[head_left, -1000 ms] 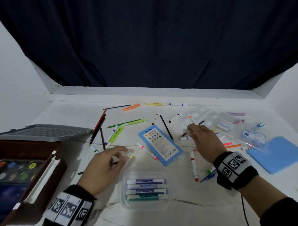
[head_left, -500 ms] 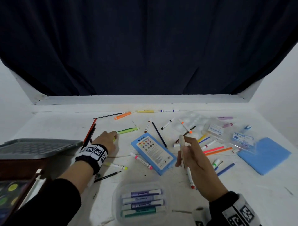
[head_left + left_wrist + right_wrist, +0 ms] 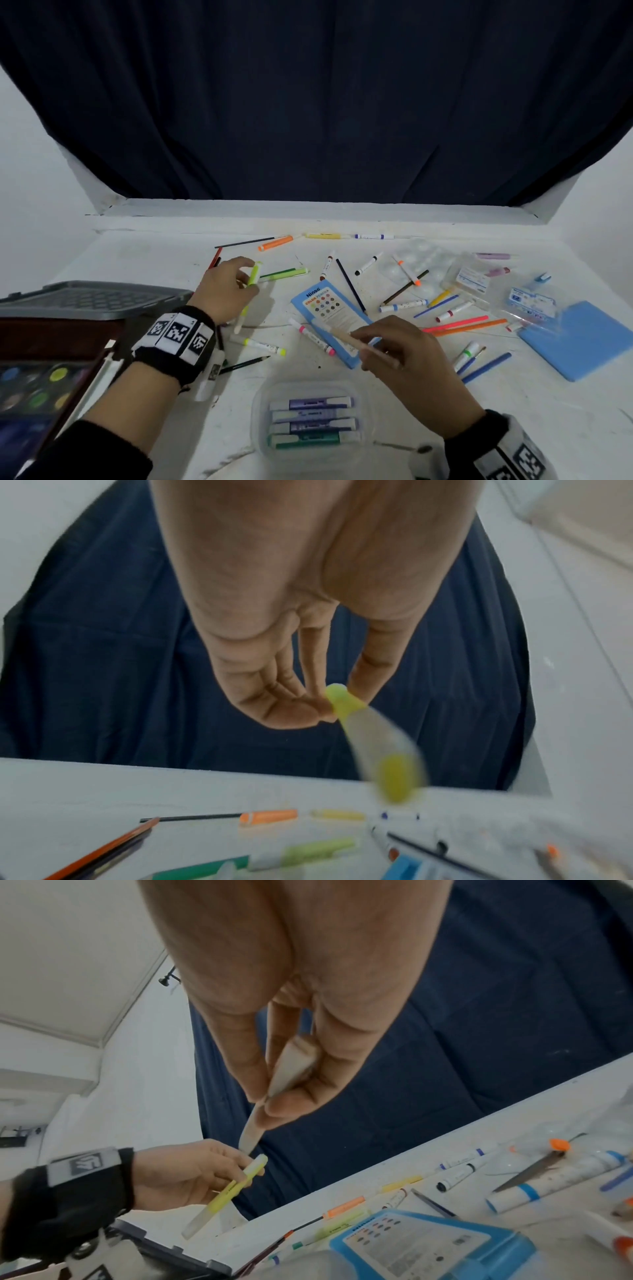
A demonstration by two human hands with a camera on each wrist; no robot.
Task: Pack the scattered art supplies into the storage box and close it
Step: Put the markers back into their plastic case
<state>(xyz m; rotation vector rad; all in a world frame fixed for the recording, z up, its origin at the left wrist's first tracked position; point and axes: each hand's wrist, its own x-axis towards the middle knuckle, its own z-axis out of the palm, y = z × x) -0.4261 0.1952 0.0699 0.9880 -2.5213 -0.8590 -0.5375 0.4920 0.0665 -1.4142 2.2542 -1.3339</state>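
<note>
I'm seeing the gathering step underway, both hands loaded. Near right: right hand is pinching a pale marker in its fingers, above the blue pencil case. Farther left: left hand is gripping a yellow highlighter. Storage box is sitting open at near left. Next, I'm judging: carry both left into it; most supplies are lying scattered over the tabletop.

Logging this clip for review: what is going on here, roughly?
A person is gathering art supplies off a white table. The left hand pinches a yellow highlighter and the right hand holds a pale marker, both lifted clear. Many pens and pencils lie scattered, and the storage box at the left stands open.
</note>
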